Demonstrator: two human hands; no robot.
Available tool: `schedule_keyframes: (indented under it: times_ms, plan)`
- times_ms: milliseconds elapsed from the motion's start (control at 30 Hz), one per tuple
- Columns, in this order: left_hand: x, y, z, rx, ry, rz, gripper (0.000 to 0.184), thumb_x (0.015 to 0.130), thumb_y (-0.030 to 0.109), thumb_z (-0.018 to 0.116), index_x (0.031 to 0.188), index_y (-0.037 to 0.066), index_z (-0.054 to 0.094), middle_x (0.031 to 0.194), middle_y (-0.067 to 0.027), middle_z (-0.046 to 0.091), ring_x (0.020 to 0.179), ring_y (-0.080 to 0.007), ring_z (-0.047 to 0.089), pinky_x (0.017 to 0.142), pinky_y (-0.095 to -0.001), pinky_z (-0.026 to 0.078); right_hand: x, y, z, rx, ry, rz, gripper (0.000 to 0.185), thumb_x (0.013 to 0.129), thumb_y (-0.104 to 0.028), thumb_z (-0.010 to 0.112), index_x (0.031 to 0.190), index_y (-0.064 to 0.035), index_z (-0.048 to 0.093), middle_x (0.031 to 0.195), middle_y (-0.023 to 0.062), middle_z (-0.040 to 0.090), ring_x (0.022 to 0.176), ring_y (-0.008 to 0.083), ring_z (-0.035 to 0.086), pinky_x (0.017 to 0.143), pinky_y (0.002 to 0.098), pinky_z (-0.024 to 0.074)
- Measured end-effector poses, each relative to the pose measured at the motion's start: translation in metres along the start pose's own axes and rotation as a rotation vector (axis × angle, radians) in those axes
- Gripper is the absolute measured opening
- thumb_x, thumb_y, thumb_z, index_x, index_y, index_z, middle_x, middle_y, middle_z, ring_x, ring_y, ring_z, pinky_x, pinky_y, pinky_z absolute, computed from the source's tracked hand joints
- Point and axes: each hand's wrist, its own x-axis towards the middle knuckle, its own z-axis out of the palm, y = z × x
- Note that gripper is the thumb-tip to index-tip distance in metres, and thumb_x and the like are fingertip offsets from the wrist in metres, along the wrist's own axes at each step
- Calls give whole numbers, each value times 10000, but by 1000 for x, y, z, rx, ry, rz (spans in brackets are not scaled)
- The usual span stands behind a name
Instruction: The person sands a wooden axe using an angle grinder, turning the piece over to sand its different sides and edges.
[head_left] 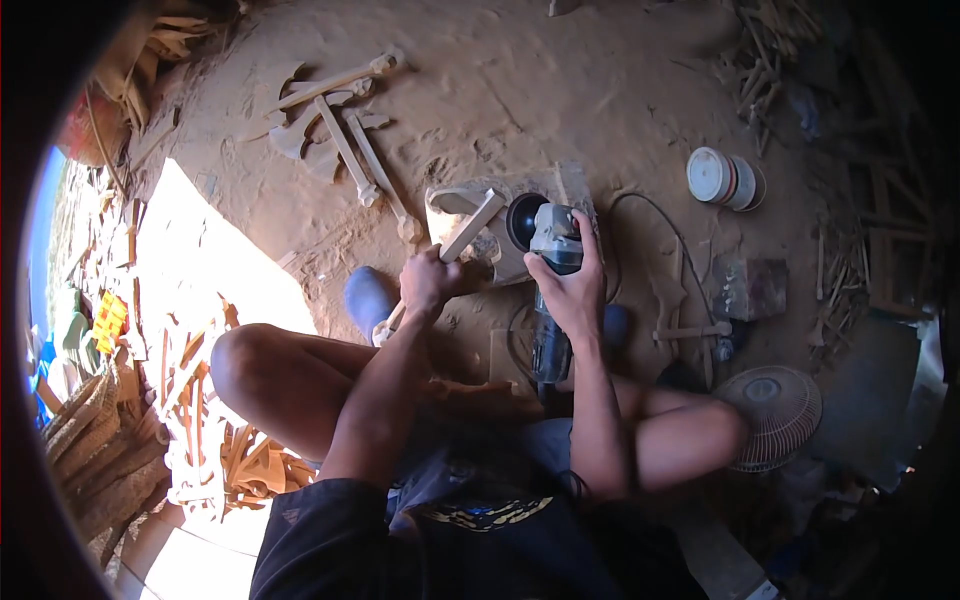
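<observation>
My left hand (430,278) is closed round a carved wooden piece (472,226), whose curved blade end rests over a wooden block (570,187) on the ground. The handle end of the piece shows below my fist. My right hand (575,290) grips an angle grinder (553,345) by its head, thumb and fingers on either side. The grinder stands upright in view, its dark round disc (523,221) facing the wooden piece, close beside it. Whether disc and wood touch, I cannot tell.
Several carved wooden pieces (345,150) lie on the sandy ground at the upper left. A white bucket (709,175) lies at the right, with a fan (768,418) lower down. A cable (668,222) curves from the grinder side. Wood scraps (255,465) are heaped at the lower left.
</observation>
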Motion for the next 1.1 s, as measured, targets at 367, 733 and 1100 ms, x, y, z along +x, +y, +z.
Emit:
schedule_keyframes:
  times_ms: [367, 733, 1100]
  plan:
    - [-3, 3, -4, 28, -24, 6, 402, 791, 307, 636, 1105, 94, 770, 912, -255, 755, 856, -448, 745, 816, -540, 600, 0, 5, 7, -35, -29, -7, 820, 797, -212, 858, 1522, -73, 499, 1321, 216, 691, 1189, 329, 694, 1022, 420, 542]
    - [-2, 2, -1, 37, 5, 25, 397, 776, 302, 638, 1085, 92, 774, 902, -251, 756, 850, -445, 747, 814, -537, 603, -3, 10, 1, -7, 25, 9, 775, 799, -167, 854, 1491, -52, 523, 1270, 196, 699, 1130, 299, 698, 998, 405, 543]
    - [-1, -2, 2, -3, 9, 24, 388, 796, 311, 642, 1096, 105, 776, 908, -240, 759, 868, -448, 745, 832, -540, 601, -23, 18, -3, -153, -14, 57, 827, 806, -180, 851, 1544, -93, 486, 1314, 251, 688, 1192, 366, 696, 1025, 427, 539]
